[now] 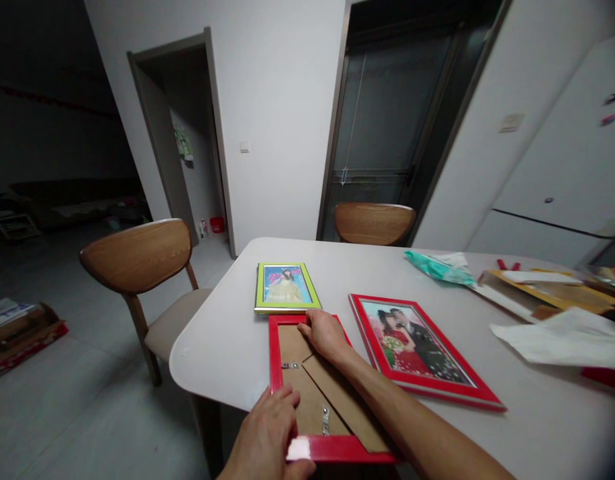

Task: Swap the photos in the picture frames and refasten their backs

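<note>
A red picture frame lies back side up at the near edge of the table, its brown backing board and metal hangers showing. My left hand grips the frame's near left corner, fingers over the left side and thumb at the near edge. Bent over the far edge is my right hand, its fingers closed at the rim and backing. That forearm covers most of the frame's right side. Just beyond sits a lime-green framed picture. To the right lies another red framed picture, face up.
The white table holds a teal plastic wrapper, a yellow envelope and white packaging on the right. One wooden chair stands left, another at the far side. A cardboard box is on the floor.
</note>
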A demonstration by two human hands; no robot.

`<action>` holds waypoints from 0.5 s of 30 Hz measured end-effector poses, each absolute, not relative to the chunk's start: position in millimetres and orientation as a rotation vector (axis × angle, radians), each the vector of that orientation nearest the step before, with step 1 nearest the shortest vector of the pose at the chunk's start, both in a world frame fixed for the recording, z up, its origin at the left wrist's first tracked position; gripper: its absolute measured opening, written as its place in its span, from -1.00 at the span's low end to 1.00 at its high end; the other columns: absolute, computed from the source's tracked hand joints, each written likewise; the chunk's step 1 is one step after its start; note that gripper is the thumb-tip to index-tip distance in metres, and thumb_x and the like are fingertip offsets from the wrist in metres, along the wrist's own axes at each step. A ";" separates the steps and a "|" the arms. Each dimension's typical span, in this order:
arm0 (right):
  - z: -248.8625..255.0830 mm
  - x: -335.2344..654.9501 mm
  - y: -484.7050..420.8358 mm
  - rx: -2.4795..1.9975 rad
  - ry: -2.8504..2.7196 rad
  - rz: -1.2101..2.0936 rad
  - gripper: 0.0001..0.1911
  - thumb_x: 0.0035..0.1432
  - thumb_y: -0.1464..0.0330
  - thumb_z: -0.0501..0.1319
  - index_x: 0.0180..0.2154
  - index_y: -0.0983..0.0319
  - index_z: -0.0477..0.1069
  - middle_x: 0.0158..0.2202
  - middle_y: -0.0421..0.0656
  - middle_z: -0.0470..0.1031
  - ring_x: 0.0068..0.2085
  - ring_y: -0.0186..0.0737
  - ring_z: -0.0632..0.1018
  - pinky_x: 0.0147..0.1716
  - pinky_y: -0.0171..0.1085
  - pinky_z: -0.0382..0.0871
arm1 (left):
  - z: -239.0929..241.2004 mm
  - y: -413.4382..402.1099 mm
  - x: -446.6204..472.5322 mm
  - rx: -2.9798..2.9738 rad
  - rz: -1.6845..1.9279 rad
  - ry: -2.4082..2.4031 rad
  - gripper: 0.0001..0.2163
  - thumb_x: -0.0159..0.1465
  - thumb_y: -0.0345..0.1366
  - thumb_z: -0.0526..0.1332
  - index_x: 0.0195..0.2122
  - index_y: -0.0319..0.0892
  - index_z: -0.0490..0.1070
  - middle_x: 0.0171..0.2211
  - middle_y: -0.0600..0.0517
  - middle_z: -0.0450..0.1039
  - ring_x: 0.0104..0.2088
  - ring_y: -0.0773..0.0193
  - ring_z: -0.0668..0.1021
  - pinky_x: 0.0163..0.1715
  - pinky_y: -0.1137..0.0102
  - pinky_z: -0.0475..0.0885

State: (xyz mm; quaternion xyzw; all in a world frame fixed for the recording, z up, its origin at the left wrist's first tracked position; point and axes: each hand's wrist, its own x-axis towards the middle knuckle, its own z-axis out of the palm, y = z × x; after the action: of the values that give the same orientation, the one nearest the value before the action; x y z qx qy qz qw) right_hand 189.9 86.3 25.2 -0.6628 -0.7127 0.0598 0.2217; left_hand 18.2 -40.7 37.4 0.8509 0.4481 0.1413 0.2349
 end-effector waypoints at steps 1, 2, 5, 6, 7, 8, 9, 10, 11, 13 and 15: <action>25.5 190.6 87.0 -1.827 -1.952 0.178 -0.82 0.00 0.32 0.08 -0.42 0.28 0.39 -0.39 -0.05 0.47 -0.36 -0.22 0.44 -0.44 -0.34 0.15 | 38.2 -40.1 18.2 2.345 0.378 1.225 -0.57 -0.17 -0.39 0.28 -0.20 -0.23 0.35 0.01 -0.17 0.26 0.05 0.03 0.27 0.06 0.11 0.10; 26.3 191.4 87.7 -1.818 -1.936 0.195 -0.82 -0.01 0.32 0.09 -0.43 0.28 0.39 -0.41 -0.05 0.47 -0.38 -0.22 0.44 -0.45 -0.35 0.15 | 39.1 -39.4 18.4 2.354 0.378 1.221 -0.56 -0.17 -0.38 0.28 -0.18 -0.22 0.34 0.01 -0.17 0.27 0.04 0.02 0.27 0.05 0.09 0.11; 31.2 195.2 87.6 -1.761 -1.901 0.271 -0.78 0.00 0.30 0.06 -0.51 0.29 0.39 -0.49 -0.08 0.47 -0.45 -0.26 0.43 -0.49 -0.36 0.16 | 40.5 -37.2 22.7 2.384 0.373 1.211 -0.56 -0.16 -0.27 0.32 -0.21 -0.20 0.35 -0.01 -0.18 0.30 0.03 -0.04 0.28 0.04 0.00 0.07; 33.4 197.3 85.8 -1.730 -1.892 0.298 -0.75 0.03 0.30 0.03 -0.51 0.29 0.39 -0.50 -0.09 0.47 -0.46 -0.27 0.43 -0.48 -0.36 0.17 | 39.9 -36.7 26.2 2.405 0.363 1.195 -0.56 -0.16 -0.21 0.32 -0.22 -0.21 0.35 -0.01 -0.20 0.28 0.03 -0.06 0.28 0.04 -0.03 0.05; 35.9 200.0 82.7 -1.696 -1.884 0.323 -0.72 0.05 0.30 -0.01 -0.50 0.29 0.39 -0.49 -0.09 0.48 -0.45 -0.27 0.44 -0.47 -0.36 0.19 | 38.2 -36.3 30.6 2.431 0.357 1.171 -0.56 -0.13 -0.17 0.31 -0.22 -0.22 0.35 0.00 -0.22 0.26 0.04 -0.08 0.26 0.03 -0.05 0.04; 38.3 203.5 78.3 -1.663 -1.877 0.344 -0.70 0.07 0.30 -0.04 -0.47 0.29 0.39 -0.46 -0.09 0.48 -0.43 -0.27 0.45 -0.44 -0.36 0.21 | 35.3 -36.1 35.6 2.457 0.356 1.144 -0.57 -0.10 -0.15 0.29 -0.20 -0.23 0.34 0.01 -0.24 0.24 0.04 -0.08 0.25 0.03 -0.06 0.04; 40.7 207.9 72.7 -1.636 -1.874 0.355 -0.69 0.07 0.30 -0.06 -0.43 0.29 0.40 -0.43 -0.09 0.49 -0.40 -0.26 0.46 -0.40 -0.35 0.23 | 31.0 -35.8 40.7 2.481 0.362 1.115 -0.59 -0.04 -0.15 0.25 -0.18 -0.23 0.33 0.02 -0.24 0.22 0.05 -0.07 0.23 0.03 -0.04 0.06; 43.1 213.4 66.2 -1.612 -1.863 0.371 -0.69 0.07 0.30 -0.07 -0.39 0.30 0.39 -0.39 -0.08 0.49 -0.36 -0.25 0.46 -0.37 -0.34 0.25 | 25.5 -35.3 45.3 2.496 0.379 1.096 -0.64 0.01 -0.18 0.21 -0.17 -0.22 0.32 0.03 -0.23 0.22 0.06 -0.05 0.23 0.03 -0.02 0.08; 45.4 220.1 59.2 -1.588 -1.836 0.402 -0.69 0.06 0.30 -0.07 -0.36 0.29 0.39 -0.36 -0.08 0.49 -0.33 -0.24 0.47 -0.33 -0.33 0.27 | 19.4 -34.8 48.7 2.502 0.400 1.082 -0.67 0.06 -0.21 0.18 -0.15 -0.20 0.31 0.03 -0.20 0.22 0.06 -0.02 0.23 0.02 0.01 0.11; 49.4 236.3 44.7 -1.542 -1.696 0.530 -0.69 0.04 0.26 -0.04 -0.32 0.27 0.39 -0.31 -0.07 0.48 -0.29 -0.20 0.47 -0.30 -0.28 0.30 | 7.8 -33.5 50.6 2.487 0.455 1.074 -0.72 0.11 -0.28 0.12 -0.13 -0.16 0.29 0.03 -0.14 0.24 0.05 0.04 0.25 0.03 0.08 0.16; 51.5 252.5 30.4 -1.492 -1.446 0.706 -0.68 0.01 0.22 0.00 -0.28 0.24 0.37 -0.27 -0.06 0.46 -0.28 -0.15 0.47 -0.33 -0.23 0.33 | 1.7 -32.7 46.2 2.456 0.532 1.045 -0.73 0.14 -0.31 0.09 -0.11 -0.11 0.28 0.03 -0.10 0.25 0.05 0.11 0.27 0.04 0.17 0.17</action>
State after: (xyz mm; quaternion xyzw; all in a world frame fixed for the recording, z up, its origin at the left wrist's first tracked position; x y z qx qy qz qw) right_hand 252.5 30.4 51.5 -0.6049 -0.5865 0.2865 0.4561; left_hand 46.2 -32.7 1.7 0.8826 0.3756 0.1911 0.2083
